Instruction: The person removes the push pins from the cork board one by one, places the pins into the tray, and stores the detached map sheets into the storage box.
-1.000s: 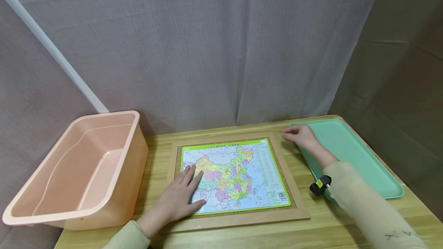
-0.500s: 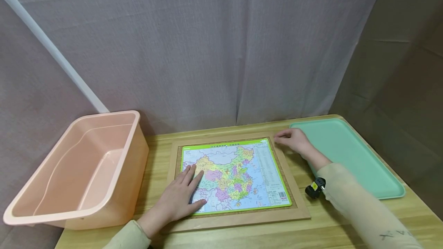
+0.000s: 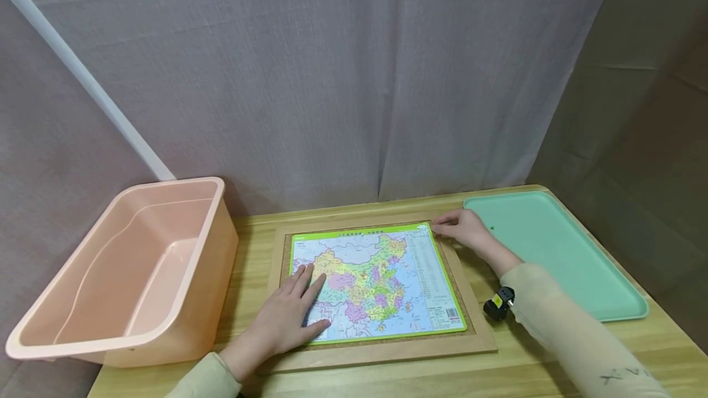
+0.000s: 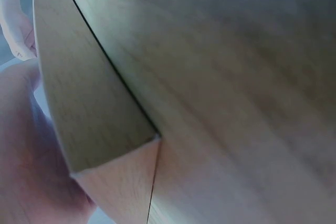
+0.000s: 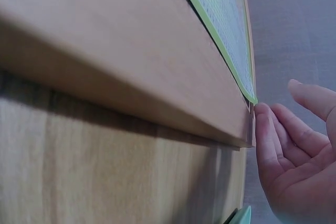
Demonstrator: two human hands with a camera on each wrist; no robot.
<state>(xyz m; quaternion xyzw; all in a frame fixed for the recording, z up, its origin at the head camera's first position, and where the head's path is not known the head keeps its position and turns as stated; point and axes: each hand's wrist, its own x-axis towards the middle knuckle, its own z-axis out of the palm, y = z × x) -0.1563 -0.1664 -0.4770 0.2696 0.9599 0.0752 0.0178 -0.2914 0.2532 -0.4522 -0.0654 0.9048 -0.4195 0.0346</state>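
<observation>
- Two hands show, with one map sheet between them: the left hand [image 3: 284, 315] lies on it, and the right hand [image 3: 464, 229] is at its far right corner.
- One map [image 3: 365, 281] reaches from under the left fingers to the right fingertips, inside one frame [image 3: 387, 352].
- One bin [image 3: 207, 287] stands well to the left of the left fingers; one tray [image 3: 564, 257] lies to the right of the right fingers.
- The left hand is palm down, its fingers extended and slightly parted, thumb spread toward the frame's near side.
- The right hand comes in from the near right. Most of its fingers are bent and bunched together, with one digit held apart; whether the tips touch the corner, I cannot tell.
- A small black device [image 3: 499, 303] sits at the right wrist, behind those fingers.
- Around the fingers: a smooth, green-edged rectangular map, a plain wooden frame and a brown, grainy backing [image 3: 287, 257].
- Beneath is a wood-grained table [image 3: 442, 376]; beyond the fingertips hangs grey, woven-looking cloth [image 3: 276, 78].
- The peach bin is deep with a rounded rim, the mint tray shallow.
</observation>
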